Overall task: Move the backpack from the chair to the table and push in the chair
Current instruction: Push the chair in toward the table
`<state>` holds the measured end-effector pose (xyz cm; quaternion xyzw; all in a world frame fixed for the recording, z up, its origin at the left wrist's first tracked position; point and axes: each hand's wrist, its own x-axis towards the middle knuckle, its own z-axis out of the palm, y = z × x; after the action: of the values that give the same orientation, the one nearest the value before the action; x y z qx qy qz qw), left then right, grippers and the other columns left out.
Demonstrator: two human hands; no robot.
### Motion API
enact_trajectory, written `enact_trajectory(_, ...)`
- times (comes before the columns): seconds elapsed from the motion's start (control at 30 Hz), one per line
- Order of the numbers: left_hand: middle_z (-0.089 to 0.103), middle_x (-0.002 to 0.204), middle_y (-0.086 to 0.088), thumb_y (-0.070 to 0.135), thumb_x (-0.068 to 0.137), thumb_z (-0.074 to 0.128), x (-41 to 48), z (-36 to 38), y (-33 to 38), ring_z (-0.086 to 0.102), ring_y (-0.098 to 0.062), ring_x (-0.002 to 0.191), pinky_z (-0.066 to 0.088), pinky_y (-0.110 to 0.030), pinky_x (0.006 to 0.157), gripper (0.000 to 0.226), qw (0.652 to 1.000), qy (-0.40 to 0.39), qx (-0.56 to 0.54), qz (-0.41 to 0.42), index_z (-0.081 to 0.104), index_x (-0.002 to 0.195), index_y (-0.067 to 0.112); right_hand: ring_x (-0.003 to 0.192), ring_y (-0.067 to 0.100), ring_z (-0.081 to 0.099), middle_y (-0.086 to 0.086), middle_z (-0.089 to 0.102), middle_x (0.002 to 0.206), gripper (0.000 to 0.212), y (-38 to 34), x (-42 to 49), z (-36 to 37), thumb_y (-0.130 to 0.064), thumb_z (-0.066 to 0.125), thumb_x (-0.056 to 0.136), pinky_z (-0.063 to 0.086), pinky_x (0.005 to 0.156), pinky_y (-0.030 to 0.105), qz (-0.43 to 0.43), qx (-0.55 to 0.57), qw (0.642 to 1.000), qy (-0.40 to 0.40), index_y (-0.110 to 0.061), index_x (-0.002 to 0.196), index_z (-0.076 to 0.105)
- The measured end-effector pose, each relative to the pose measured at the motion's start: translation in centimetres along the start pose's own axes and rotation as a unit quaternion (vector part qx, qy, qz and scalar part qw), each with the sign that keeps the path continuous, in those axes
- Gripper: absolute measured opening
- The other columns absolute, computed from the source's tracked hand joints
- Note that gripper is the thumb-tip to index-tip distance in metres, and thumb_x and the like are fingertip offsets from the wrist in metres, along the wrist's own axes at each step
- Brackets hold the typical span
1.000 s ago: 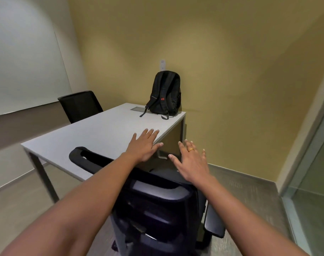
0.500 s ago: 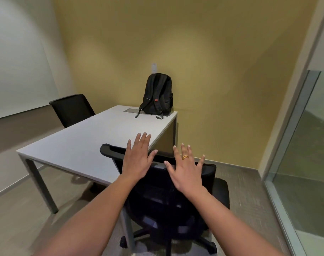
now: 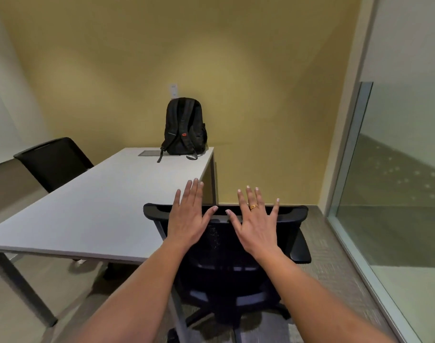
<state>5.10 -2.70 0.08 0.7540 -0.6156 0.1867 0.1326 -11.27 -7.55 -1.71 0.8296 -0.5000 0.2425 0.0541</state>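
At table's far end: black fabric backpack [image 3: 184, 127] upright | your left hand [image 3: 188, 214], right hand [image 3: 254, 222] spread flat on black mesh chair [image 3: 226, 243] | rolls easily; push top rail.

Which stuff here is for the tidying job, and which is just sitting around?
For the job: backpack, table, near chair, left hand, right hand.

Just there: far chair, wall plate, glass wall.
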Motion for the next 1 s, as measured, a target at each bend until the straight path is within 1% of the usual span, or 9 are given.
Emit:
enact_trajectory(0.07, -0.010, 0.157, -0.002, 0.070, 0.068, -0.027, 0.5, 0.3, -0.2, -0.024, -0.008, 0.134, -0.009, -0.034, 0.114, 0.098, 1.000, -0.006, -0.016, 0.010, -0.008, 0.146, 0.014, 0.143, 0.019, -0.003, 0.001, 0.005, 0.156, 0.073, 0.1, 0.4, 0.3, -0.064, -0.003, 0.084, -0.009, 0.109, 0.057, 0.005, -0.009, 1.000, 0.004, -0.026, 0.145, 0.006)
enact_trajectory(0.2, -0.009, 0.157, 0.000, 0.069, 0.072, -0.023, 1.1, 1.2, -0.1, -0.023, -0.010, 0.136, -0.008, -0.037, 0.116, 0.094, 1.000, 0.006, -0.029, 0.009, -0.007, 0.146, 0.015, 0.142, 0.022, 0.010, 0.003, 0.020, 0.154, 0.072, 0.5, 0.9, 0.8, -0.062, -0.002, 0.085, -0.005, 0.111, 0.054, 0.006, -0.026, 0.999, 0.026, -0.026, 0.143, 0.020)
enact_trajectory(0.33, -0.006, 0.157, 0.001, 0.068, 0.076, -0.016, 1.7, 1.5, 0.5, -0.025, -0.010, 0.135, -0.010, -0.038, 0.115, 0.088, 1.000, 0.017, -0.023, -0.003, -0.005, 0.146, 0.016, 0.140, 0.025, 0.022, 0.006, 0.035, 0.148, 0.068, 1.3, 1.7, 1.0, -0.057, 0.007, 0.086, 0.003, 0.111, 0.056, 0.005, -0.021, 0.999, 0.046, -0.023, 0.138, 0.036)
enact_trajectory(0.43, -0.005, 0.157, 0.001, 0.066, 0.080, -0.010, 2.0, 1.8, 1.4, -0.024, -0.009, 0.136, -0.013, -0.037, 0.113, 0.084, 0.999, 0.024, -0.023, -0.010, -0.004, 0.146, 0.017, 0.137, 0.027, 0.029, 0.008, 0.044, 0.142, 0.063, 2.3, 2.1, 1.0, -0.053, 0.014, 0.087, 0.007, 0.110, 0.058, 0.000, -0.017, 0.998, 0.055, -0.021, 0.133, 0.044)
enact_trajectory(0.53, -0.005, 0.157, 0.001, 0.066, 0.080, -0.010, 2.5, 1.9, 2.5, -0.023, -0.010, 0.137, -0.013, -0.037, 0.113, 0.083, 0.999, 0.028, -0.024, -0.018, -0.004, 0.146, 0.016, 0.137, 0.027, 0.028, 0.008, 0.044, 0.142, 0.063, 3.5, 2.7, 1.2, -0.052, 0.015, 0.087, 0.006, 0.111, 0.057, -0.008, -0.011, 0.998, 0.054, -0.022, 0.133, 0.045)
enact_trajectory(0.73, -0.003, 0.157, 0.000, 0.064, 0.082, -0.006, 4.0, 2.6, 4.9, -0.023, -0.009, 0.136, -0.013, -0.039, 0.113, 0.081, 0.999, 0.032, -0.011, -0.038, -0.003, 0.146, 0.016, 0.140, 0.024, 0.022, 0.006, 0.039, 0.146, 0.065, 6.4, 4.5, 1.8, -0.053, 0.011, 0.086, 0.001, 0.111, 0.055, -0.027, -0.004, 0.998, 0.052, -0.023, 0.136, 0.040)
enact_trajectory(0.87, -0.003, 0.157, 0.000, 0.064, 0.080, -0.007, 5.7, 3.4, 6.7, -0.023, -0.009, 0.136, -0.013, -0.038, 0.113, 0.082, 0.998, 0.028, -0.005, -0.058, -0.002, 0.147, 0.016, 0.141, 0.022, 0.016, 0.004, 0.033, 0.149, 0.068, 8.8, 6.2, 2.3, -0.055, 0.005, 0.085, -0.003, 0.111, 0.055, -0.047, -0.002, 0.998, 0.043, -0.026, 0.139, 0.033)
enact_trajectory(0.93, -0.002, 0.157, 0.000, 0.064, 0.081, -0.005, 6.5, 3.9, 7.8, -0.018, -0.011, 0.140, -0.012, -0.038, 0.114, 0.082, 0.997, 0.023, -0.004, -0.071, 0.000, 0.147, 0.015, 0.142, 0.021, 0.012, 0.002, 0.029, 0.151, 0.067, 10.2, 7.3, 2.7, -0.056, 0.004, 0.085, -0.005, 0.111, 0.055, -0.058, 0.000, 0.998, 0.033, -0.027, 0.140, 0.029)
enact_trajectory(1.0, 0.002, 0.157, -0.002, 0.065, 0.084, 0.000, 7.5, 4.5, 8.9, -0.011, -0.014, 0.143, -0.011, -0.038, 0.114, 0.081, 0.996, 0.016, -0.002, -0.092, 0.003, 0.147, 0.014, 0.142, 0.020, 0.010, 0.002, 0.027, 0.152, 0.063, 11.7, 8.3, 3.0, -0.057, 0.008, 0.088, -0.006, 0.110, 0.057, -0.068, 0.005, 0.997, 0.027, -0.028, 0.141, 0.027)
